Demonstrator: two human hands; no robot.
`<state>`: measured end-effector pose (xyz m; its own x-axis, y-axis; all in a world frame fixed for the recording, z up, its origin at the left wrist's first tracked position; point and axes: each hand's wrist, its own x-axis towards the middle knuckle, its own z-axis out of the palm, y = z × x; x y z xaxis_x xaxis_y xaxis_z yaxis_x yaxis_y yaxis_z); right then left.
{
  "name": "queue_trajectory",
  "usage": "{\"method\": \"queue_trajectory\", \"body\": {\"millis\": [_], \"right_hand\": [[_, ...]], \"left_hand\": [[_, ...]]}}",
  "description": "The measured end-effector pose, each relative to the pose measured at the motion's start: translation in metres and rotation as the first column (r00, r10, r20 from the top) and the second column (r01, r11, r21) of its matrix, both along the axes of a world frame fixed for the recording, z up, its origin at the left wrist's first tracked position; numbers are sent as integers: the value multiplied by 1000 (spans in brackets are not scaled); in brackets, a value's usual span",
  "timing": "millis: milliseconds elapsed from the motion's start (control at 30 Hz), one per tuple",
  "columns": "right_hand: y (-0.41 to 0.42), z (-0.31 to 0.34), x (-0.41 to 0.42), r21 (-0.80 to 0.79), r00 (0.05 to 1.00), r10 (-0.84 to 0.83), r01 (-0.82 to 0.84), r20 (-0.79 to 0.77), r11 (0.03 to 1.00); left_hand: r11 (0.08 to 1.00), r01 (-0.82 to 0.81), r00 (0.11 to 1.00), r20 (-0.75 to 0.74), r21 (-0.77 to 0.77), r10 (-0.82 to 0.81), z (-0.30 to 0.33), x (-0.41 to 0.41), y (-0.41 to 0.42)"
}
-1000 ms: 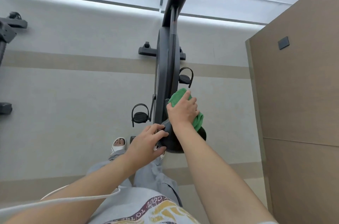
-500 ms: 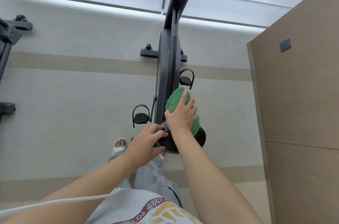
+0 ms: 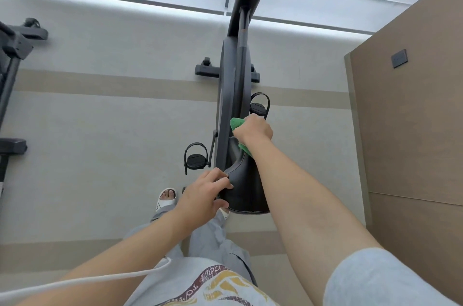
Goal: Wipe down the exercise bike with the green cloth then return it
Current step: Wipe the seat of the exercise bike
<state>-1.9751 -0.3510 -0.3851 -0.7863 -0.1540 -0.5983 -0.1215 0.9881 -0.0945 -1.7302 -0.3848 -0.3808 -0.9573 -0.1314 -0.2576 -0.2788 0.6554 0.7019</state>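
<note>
A dark grey exercise bike (image 3: pixel 229 85) stands below me, seen from above, with its black saddle (image 3: pixel 244 188) nearest and its handlebar post running up out of view. My right hand (image 3: pixel 254 130) is closed on the green cloth (image 3: pixel 236 124) and presses it against the frame just ahead of the saddle's nose. Most of the cloth is hidden under the hand. My left hand (image 3: pixel 204 195) grips the left rear edge of the saddle, fingers curled over it.
Two strapped pedals (image 3: pixel 196 159) stick out on either side of the frame. A brown wall panel (image 3: pixel 413 118) rises close on the right. Another dark machine (image 3: pixel 12 67) stands at the far left. My sandalled foot (image 3: pixel 166 199) is on the pale tiled floor.
My right hand has slid the green cloth forward off the saddle's nose onto the frame. My left hand stays on the saddle. The view has shifted closer.
</note>
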Motion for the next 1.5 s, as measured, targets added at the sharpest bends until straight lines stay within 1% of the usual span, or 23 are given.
{"method": "queue_trajectory", "body": {"millis": [100, 233, 267, 400, 433, 500, 667, 800, 867, 933, 967, 1000, 1067, 1200, 1267, 1333, 1400, 1500], "right_hand": [[4, 4, 3, -31, 1000, 2, -2, 7, 1000], [29, 9, 32, -211, 998, -29, 16, -55, 977], [37, 9, 46, -208, 997, -25, 8, -80, 978], [58, 4, 102, -32, 964, 21, -30, -263, 999], [57, 1, 106, -5, 956, 23, -25, -292, 1000], [48, 0, 99, 8, 954, -7, 10, -299, 1000], [24, -5, 55, -96, 967, -90, 68, -238, 993], [22, -3, 40, -141, 980, -73, 48, -183, 989], [23, 6, 20, -169, 999, -23, 16, -41, 985], [24, 16, -1, -253, 989, 15, 23, 147, 967], [26, 20, -5, -301, 981, 21, 40, 195, 953], [27, 21, -5, -341, 981, 23, 46, 195, 939], [32, 22, 8, -399, 993, 6, 41, 115, 916], [65, 22, 62, -484, 992, -55, -6, -112, 875], [93, 26, 91, -465, 971, -38, -79, -237, 882], [123, 30, 121, -390, 941, -1, -139, -338, 911], [152, 32, 149, -343, 926, 12, -151, -377, 927], [184, 30, 186, -330, 934, -15, -110, -356, 938]], "left_hand": [[1000, -1, 1000, 10, -22, 1, 0, 1, 2], [1000, 7, 1000, 9, -24, -7, 2, 1, 3], [1000, 10, 1000, 7, -24, -10, 2, 1, 3], [1000, 24, 1000, 16, -10, -24, 2, -1, 0], [1000, 24, 1000, 14, -5, -24, 2, -1, 0], [1000, 22, 1000, 12, -4, -22, 1, -2, -1], [1000, 19, 1000, 15, -9, -19, 0, -4, -3], [1000, 11, 1000, 17, -4, -11, 1, -3, -1], [1000, 20, 1000, 13, -7, -20, 1, -2, -1], [999, 44, 999, 6, -20, -44, 2, -2, -2], [998, 55, 998, 5, -27, -55, 3, -2, -2], [998, 58, 998, 8, -37, -58, 3, -2, -2], [997, 53, 998, 22, -55, -52, 5, -1, -1], [997, 68, 998, 21, -38, -67, 6, 2, 0], [996, 82, 997, 19, -43, -81, 8, 2, -2], [993, 110, 994, 33, -44, -108, 10, 0, -5], [989, 142, 989, 40, -36, -141, 11, -3, -10], [980, 199, 979, 46, -11, -198, 12, -11, -16]]}}
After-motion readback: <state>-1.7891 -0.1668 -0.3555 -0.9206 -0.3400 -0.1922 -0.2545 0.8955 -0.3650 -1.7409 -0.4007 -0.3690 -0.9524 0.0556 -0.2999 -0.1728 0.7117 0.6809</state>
